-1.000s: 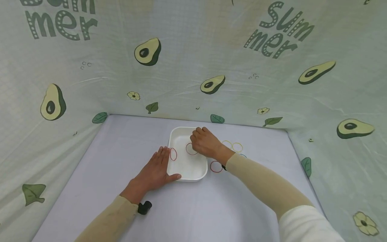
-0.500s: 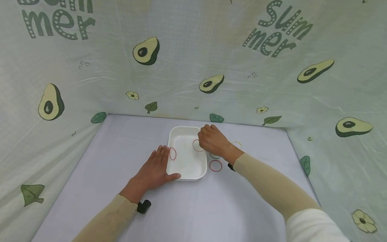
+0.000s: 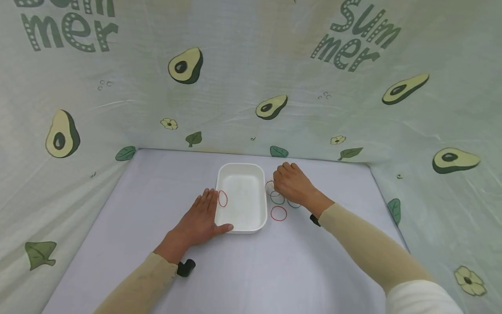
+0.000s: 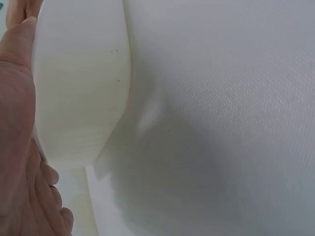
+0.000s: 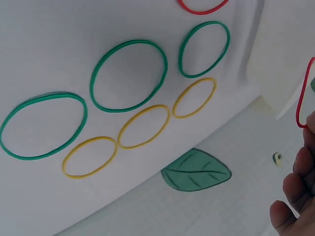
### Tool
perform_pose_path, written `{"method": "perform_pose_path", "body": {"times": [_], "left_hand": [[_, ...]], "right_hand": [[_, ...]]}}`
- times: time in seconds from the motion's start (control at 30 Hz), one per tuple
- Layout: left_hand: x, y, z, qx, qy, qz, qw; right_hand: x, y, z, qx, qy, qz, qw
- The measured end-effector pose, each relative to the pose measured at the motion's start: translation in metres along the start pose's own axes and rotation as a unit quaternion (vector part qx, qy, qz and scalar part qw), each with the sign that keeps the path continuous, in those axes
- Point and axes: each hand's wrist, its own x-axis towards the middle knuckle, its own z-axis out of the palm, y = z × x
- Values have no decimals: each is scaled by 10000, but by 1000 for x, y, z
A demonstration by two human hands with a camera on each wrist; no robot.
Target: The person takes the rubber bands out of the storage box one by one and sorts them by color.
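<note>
A white plastic tray point(image 3: 244, 205) stands on the table, a red rubber band point(image 3: 227, 200) lying inside at its left wall. My left hand point(image 3: 198, 220) rests along the tray's left side, fingers straight and thumb across the near corner; the left wrist view shows the palm at the wall. Just right of the tray my right hand point(image 3: 292, 182), fingers curled, pinches another red rubber band point(image 5: 300, 101) that hangs as a loop. Below that hand, in the right wrist view, lie several green rubber bands point(image 5: 129, 111) and yellow rubber bands point(image 5: 156, 105), partly hidden in the head view.
One more red rubber band point(image 3: 279, 220) lies on the white table point(image 3: 251, 270) beside the tray's right side. A printed curtain point(image 3: 227, 78) with avocados encloses the table's back and sides.
My right hand has moved right, from over the tray to beyond its right rim, with the red rubber band still pinched. The left hand has stayed at the tray.
</note>
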Motion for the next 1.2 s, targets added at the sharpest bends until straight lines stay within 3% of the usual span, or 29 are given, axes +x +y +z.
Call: {"method": "perform_pose_path", "body": {"times": [0.27,0.63,0.9,1.2], "left_hand": [[0,2,-1,-92,-19,-34,10000],[0,1,0,-132,-83,-25,9999],[0,-1,2,-226,-40,34,9997],[-1,-1,2,-263,-29,10,9996]], "right_hand": [[-26,3,6,68,-449,274,9986],[-63,1,15,33,-165,369,9992],[-90,-1,20,185,-435,447,9979],[-108,-7,26,163,-406,353,9984]]}}
